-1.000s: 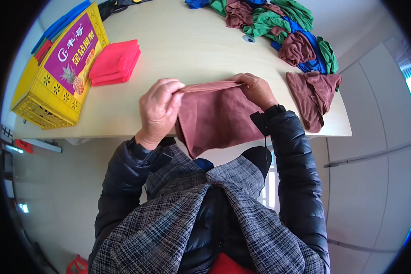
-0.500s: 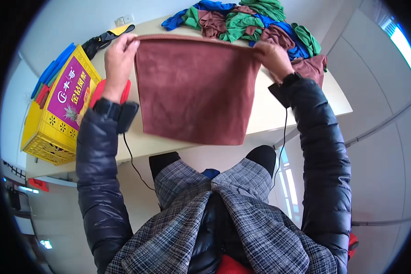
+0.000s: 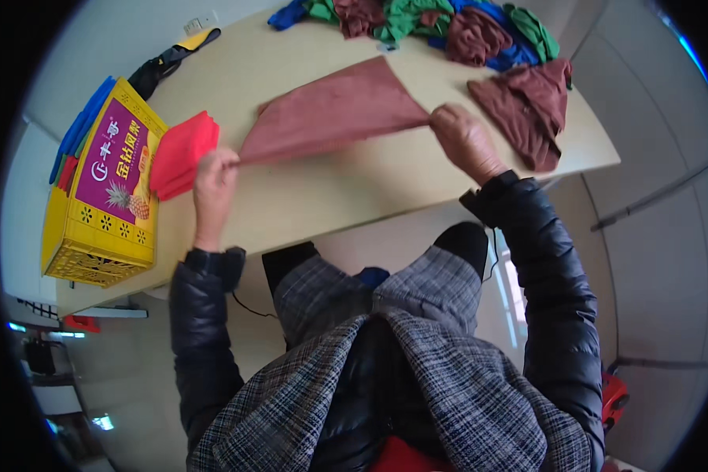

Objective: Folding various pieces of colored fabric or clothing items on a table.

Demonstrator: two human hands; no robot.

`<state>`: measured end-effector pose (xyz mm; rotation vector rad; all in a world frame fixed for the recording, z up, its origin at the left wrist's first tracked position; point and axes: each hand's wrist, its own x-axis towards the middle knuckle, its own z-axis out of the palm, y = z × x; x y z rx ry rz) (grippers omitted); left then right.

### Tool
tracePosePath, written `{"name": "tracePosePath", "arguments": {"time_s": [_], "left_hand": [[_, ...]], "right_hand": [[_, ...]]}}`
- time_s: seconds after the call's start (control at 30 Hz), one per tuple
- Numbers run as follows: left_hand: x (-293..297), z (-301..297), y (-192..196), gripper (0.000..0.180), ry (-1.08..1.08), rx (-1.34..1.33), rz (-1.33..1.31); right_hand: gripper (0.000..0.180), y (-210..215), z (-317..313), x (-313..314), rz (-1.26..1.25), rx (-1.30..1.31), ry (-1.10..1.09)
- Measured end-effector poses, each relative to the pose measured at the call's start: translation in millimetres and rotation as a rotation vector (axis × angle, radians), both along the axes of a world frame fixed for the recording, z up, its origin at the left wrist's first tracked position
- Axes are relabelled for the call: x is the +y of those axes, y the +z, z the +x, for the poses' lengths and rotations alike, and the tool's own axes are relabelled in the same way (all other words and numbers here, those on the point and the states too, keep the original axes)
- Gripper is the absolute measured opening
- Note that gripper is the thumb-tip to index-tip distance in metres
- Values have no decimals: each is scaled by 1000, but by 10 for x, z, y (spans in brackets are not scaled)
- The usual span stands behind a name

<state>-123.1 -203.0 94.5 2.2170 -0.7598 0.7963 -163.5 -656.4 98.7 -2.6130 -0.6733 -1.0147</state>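
Note:
A brown cloth (image 3: 334,114) is stretched between my two hands over the pale table (image 3: 322,204). My left hand (image 3: 214,185) pinches its near left corner, beside a folded stack of red cloths (image 3: 185,155). With closed fingers, my right hand (image 3: 466,138) grips the near right corner. The cloth's far part slants away across the tabletop; whether it touches the surface I cannot tell. To the right of my right hand lies another brown cloth (image 3: 527,110), crumpled and spread near the table's right end.
A yellow plastic crate (image 3: 94,244) stands at the left, with blue and other folded cloths (image 3: 82,130) behind its side. Along the far edge lies a heap of blue, green and brown cloths (image 3: 417,23). A black and yellow item (image 3: 169,61) rests at the far left.
Both hands have come down and nearer, still gripping the brown cloth. It hung broad before me; now it slopes away over the table. The red stack is more exposed.

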Motion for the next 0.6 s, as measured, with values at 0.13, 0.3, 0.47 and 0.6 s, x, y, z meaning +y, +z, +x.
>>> {"name": "tracePosePath", "arguments": {"time_s": [0.13, 0.3, 0.47, 0.6], "left_hand": [[86, -509, -669, 19, 70, 241, 82], [47, -762, -719, 21, 112, 310, 121], [-514, -770, -244, 21, 60, 127, 367], [-1620, -563, -305, 19, -242, 127, 223]], "right_hand": [[8, -682, -353, 78, 34, 204, 31], [11, -778, -582, 108, 257, 294, -68], [16, -853, -611, 203, 243, 249, -149], [21, -876, -610, 319, 244, 257, -261]]}}
